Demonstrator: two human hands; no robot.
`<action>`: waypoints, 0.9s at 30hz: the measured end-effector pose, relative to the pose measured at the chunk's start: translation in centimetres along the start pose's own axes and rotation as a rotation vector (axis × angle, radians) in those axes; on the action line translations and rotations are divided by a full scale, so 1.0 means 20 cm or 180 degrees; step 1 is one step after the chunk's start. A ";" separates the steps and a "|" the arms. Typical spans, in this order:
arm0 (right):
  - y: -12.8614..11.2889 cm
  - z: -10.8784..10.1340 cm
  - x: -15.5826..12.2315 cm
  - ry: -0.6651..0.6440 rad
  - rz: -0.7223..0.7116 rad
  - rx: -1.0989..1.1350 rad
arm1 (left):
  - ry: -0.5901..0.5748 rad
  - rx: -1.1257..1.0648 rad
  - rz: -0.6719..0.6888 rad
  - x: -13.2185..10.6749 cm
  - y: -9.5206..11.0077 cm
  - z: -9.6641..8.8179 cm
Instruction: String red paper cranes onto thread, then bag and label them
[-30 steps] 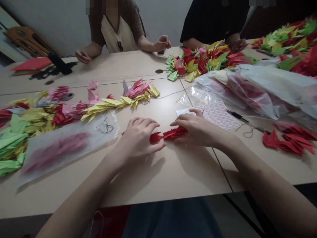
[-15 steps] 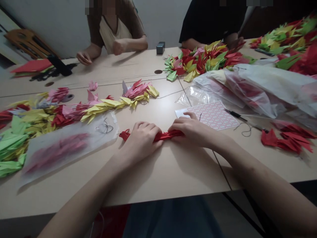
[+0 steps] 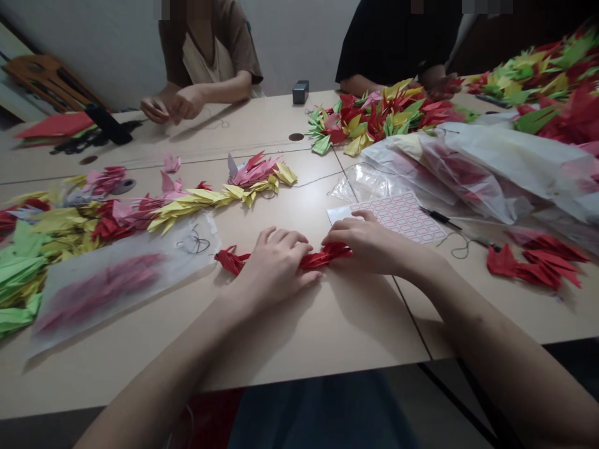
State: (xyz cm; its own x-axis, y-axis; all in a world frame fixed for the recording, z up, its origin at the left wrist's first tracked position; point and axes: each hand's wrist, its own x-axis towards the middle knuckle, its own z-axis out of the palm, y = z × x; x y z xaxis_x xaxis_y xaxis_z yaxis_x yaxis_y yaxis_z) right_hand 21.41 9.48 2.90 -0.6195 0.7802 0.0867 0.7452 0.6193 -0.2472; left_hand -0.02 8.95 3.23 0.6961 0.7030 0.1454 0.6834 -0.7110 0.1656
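Middle of the strand of red origami cranes [image 3: 229,260] hidden beneath my left grip [image 3: 278,259]; its right end partly covered by my right grip [image 3: 360,241], so I cannot count the cranes. My right thumb: not discernible. Near-left corner of the label sheet [image 3: 412,218] also masked by that hand. Frosted plastic bag [image 3: 182,267]: red-pink contents blurred through the film. Green origami cranes [image 3: 21,249] cut off at left edge; red heap [image 3: 573,115] at right edge. Both people opposite cropped at top. Item in the brown-sleeved person's hands [image 3: 185,103]: too small to identify. Dark-sleeved person's hands [image 3: 440,84]: dim, partly obscured.
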 end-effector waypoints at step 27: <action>0.02 0.02 -0.01 0.0023 -0.0124 0.0043 | -0.0445 0.0268 -0.0101 0.08 0.03 -0.07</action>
State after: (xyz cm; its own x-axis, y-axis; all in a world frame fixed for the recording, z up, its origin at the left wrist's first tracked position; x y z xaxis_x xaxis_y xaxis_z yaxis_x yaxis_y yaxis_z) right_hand 21.77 9.55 2.32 -0.6461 0.7562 0.1033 0.7172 0.6479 -0.2567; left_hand 1.07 9.68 4.98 0.6936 0.7204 0.0034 0.7176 -0.6913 0.0847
